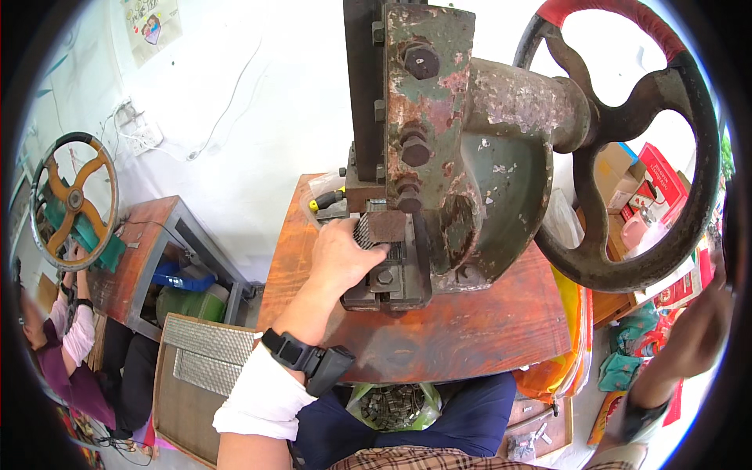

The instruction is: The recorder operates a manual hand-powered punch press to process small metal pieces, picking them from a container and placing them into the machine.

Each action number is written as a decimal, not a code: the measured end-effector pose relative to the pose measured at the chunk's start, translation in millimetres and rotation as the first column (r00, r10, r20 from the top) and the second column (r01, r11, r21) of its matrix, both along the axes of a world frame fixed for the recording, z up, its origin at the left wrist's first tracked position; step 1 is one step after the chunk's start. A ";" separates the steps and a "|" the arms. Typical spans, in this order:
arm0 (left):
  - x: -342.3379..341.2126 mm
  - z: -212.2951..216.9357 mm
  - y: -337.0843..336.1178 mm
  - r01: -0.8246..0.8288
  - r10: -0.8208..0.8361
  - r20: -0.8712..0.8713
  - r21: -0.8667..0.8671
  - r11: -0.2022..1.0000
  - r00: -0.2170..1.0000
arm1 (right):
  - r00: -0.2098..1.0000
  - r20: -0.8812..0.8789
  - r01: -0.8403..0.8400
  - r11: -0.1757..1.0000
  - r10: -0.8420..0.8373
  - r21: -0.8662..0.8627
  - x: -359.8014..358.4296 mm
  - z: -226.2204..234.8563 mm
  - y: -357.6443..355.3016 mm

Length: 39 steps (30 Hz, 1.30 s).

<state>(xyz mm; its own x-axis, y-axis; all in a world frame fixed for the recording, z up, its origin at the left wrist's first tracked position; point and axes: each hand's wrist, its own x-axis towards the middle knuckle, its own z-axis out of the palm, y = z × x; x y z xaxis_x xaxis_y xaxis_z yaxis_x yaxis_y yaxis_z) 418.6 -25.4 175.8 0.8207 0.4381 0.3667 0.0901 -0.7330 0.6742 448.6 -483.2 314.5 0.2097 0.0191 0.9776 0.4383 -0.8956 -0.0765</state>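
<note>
A hand-wheel press [427, 149] with worn green paint stands on the wooden bench. My left hand [343, 254] reaches to its base, thumb and fingers closed round a ridged grey metal piece [363, 233]. A brown block [386, 227] sits right beside my fingers and hides part of that piece. Below them is the dark metal die base [385, 291]. At the far right edge, my right hand [709, 309] is blurred, close to the rim of the large handwheel [697, 106]. Its fingers cannot be made out.
A bag of small metal pieces [392, 406] lies between my legs. On the left stands a tray [168, 376] with rows of metal parts. Beyond it, another person [74, 345] sits near a second handwheel [74, 200]. Boxes and bags crowd the right side.
</note>
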 end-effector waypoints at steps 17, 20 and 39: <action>-134.9 -82.8 -47.7 0.035 -0.036 0.004 0.165 0.986 0.999 | 0.265 -0.720 -0.870 0.481 0.641 0.107 -30.0 -201.9 154.6; -127.2 -91.5 -51.8 0.087 -0.085 -0.017 0.269 0.959 0.996 | 0.330 -0.777 -0.899 0.429 0.537 -0.085 -38.1 -202.9 185.5; -98.1 -91.9 -78.8 -0.028 0.080 -0.083 0.499 0.866 0.993 | 0.331 -0.674 -0.761 0.609 0.661 0.223 -19.2 -227.7 192.4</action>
